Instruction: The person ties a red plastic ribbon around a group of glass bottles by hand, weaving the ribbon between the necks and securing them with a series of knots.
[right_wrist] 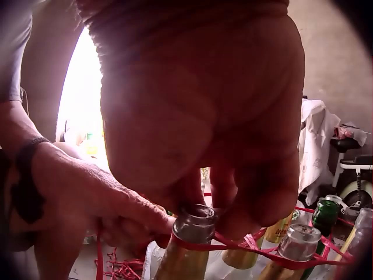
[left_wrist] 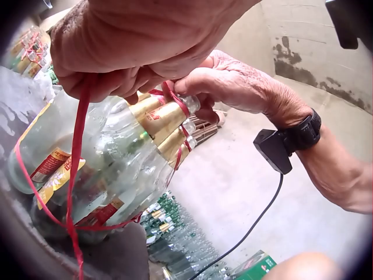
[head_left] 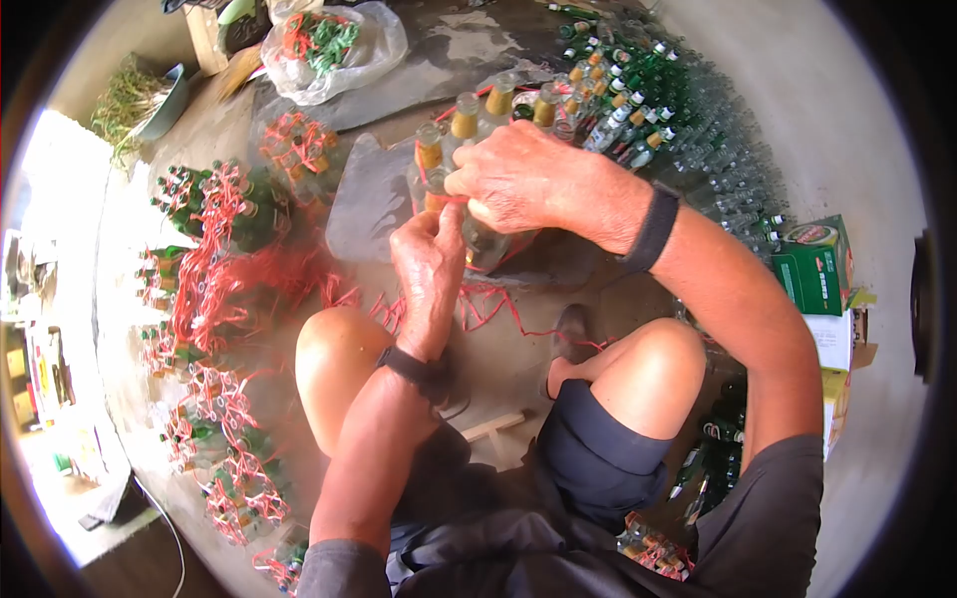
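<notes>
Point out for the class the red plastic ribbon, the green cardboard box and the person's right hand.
Red plastic ribbon [left_wrist: 76, 157], left wrist view: middle of its long strand.
Green cardboard box [head_left: 800, 282], head view: its side panel.
Person's right hand [head_left: 520, 179], head view: its back.

We are looking into an apparent storeroom, where massed glass bottles [head_left: 713, 164], bottle bundles [head_left: 182, 194] tied with red string [head_left: 212, 224] and a green carton [head_left: 805, 279] are crowding the floor [head_left: 498, 374].
</notes>
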Available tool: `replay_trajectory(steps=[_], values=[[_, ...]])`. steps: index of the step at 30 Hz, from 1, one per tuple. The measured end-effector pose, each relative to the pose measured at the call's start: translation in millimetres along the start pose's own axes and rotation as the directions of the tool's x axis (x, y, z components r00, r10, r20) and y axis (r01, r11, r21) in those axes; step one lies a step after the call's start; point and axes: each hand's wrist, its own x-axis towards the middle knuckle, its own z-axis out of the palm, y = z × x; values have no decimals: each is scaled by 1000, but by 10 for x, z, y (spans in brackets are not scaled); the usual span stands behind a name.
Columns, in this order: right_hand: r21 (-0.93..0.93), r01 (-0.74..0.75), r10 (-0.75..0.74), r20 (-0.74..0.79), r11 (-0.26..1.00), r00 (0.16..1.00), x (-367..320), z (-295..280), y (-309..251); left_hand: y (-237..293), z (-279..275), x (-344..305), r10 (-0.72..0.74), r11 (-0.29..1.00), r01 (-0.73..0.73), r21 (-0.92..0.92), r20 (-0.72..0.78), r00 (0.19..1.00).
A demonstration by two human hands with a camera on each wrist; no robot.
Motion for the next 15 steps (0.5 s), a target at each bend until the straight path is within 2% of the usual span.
replay_trajectory(steps=[1, 3, 6, 9, 11, 13, 15], values=[[-80, 44, -46, -23, 996, 999, 2, -17, -15, -12, 2, 5, -10, 1000, 10, 1, 7, 1000], [-91, 74, -73, 12, 993, 997, 39, -51, -11, -97, 55, 34, 16, 995, -18, -103, -16, 1000], [-230, 100, -83, 80, 968, 993, 87, -64, -13, -137, 97, 52, -18, 993, 12, -117, -45, 999], [-225, 89, -57, 142, 970, 988, 93, -113, -35, -76, 67, 7, -50, 996, 48, -80, -25, 998], [-237, 128, -102, 119, 963, 988, 74, -89, -12, -21, 72, -8, -55, 996, 52, -67, -43, 998], [-263, 151, -140, 63, 953, 988, 78, -103, -36, -1, 63, -25, 1, 999, -3, -42, -53, 999], [-287, 142, -124, 79, 947, 989, 93, -134, -50, 24, 66, -31, -59, 998, 58, -26, -41, 997]])
